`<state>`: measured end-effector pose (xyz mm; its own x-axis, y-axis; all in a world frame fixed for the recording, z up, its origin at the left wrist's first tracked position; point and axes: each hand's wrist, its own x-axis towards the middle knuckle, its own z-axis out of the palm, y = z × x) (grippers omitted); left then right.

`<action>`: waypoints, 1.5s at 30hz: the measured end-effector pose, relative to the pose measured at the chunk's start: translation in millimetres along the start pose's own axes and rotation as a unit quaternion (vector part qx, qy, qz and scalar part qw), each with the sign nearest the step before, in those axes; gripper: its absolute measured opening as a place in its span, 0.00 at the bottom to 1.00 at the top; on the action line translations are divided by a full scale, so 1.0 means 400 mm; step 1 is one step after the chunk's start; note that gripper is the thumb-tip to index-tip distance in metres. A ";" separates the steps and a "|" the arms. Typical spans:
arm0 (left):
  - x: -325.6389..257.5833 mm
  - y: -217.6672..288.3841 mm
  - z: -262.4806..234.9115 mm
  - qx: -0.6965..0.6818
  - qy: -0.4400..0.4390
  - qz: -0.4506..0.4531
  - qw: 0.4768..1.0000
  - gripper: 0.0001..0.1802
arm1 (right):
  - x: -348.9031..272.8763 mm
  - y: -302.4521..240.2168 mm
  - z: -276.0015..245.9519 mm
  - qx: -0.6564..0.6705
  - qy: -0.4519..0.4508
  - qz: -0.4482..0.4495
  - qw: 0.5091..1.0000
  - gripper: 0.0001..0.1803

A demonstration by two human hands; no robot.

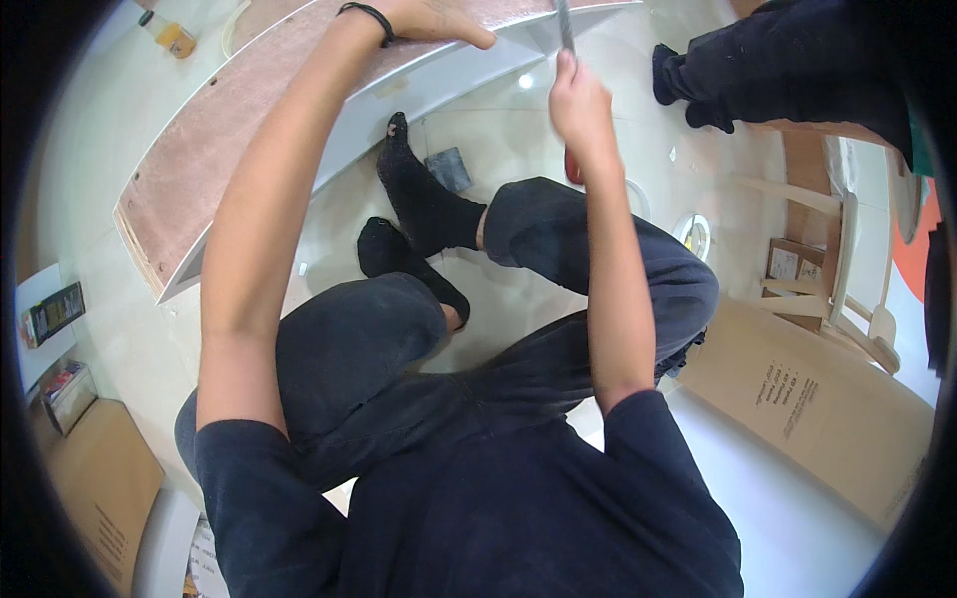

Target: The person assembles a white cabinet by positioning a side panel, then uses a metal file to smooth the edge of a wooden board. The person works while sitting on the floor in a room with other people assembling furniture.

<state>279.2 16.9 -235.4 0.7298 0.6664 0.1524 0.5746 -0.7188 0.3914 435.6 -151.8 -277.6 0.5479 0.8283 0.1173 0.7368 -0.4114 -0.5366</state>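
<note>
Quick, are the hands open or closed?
Left hand: at the wooden board, most fingers out of picture; can't tell.
Right hand: closed, holding a gray tool.

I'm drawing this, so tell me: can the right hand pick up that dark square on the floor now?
Probably not: the right hand is wrapped around a tool. The dark square itself lies mostly uncovered beside a black sock.

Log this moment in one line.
left hand: over plywood panel | right hand: gripping red-handled tool | upper left: orange-filled bottle
</note>
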 end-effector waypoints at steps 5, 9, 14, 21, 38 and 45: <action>-0.010 -0.029 0.003 0.024 0.012 -0.005 1.000 0.62 | -0.066 -0.015 -0.002 0.034 -0.010 0.012 0.999 0.27; -0.011 -0.034 0.004 0.009 0.011 0.009 1.000 0.62 | -0.176 -0.045 -0.003 0.029 -0.051 0.067 0.996 0.27; 0.010 -0.035 0.024 0.029 0.009 0.025 0.999 0.61 | 0.027 0.002 -0.015 0.010 0.000 0.078 0.997 0.27; -0.009 -0.055 0.028 0.050 0.017 0.045 0.998 0.62 | -0.142 -0.028 -0.040 0.019 -0.056 0.068 0.996 0.26; 0.000 -0.026 0.020 0.053 0.004 0.039 0.998 0.61 | -0.002 0.014 -0.004 -0.058 0.014 0.036 0.998 0.28; -0.002 -0.053 0.022 0.058 0.011 0.030 0.998 0.62 | -0.062 -0.004 -0.038 -0.029 -0.030 0.047 0.998 0.29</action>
<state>269.6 29.7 -252.0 0.7568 0.6243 0.1939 0.5692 -0.7752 0.2740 426.7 -177.4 -266.8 0.5927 0.8052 0.0184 0.7062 -0.5086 -0.4926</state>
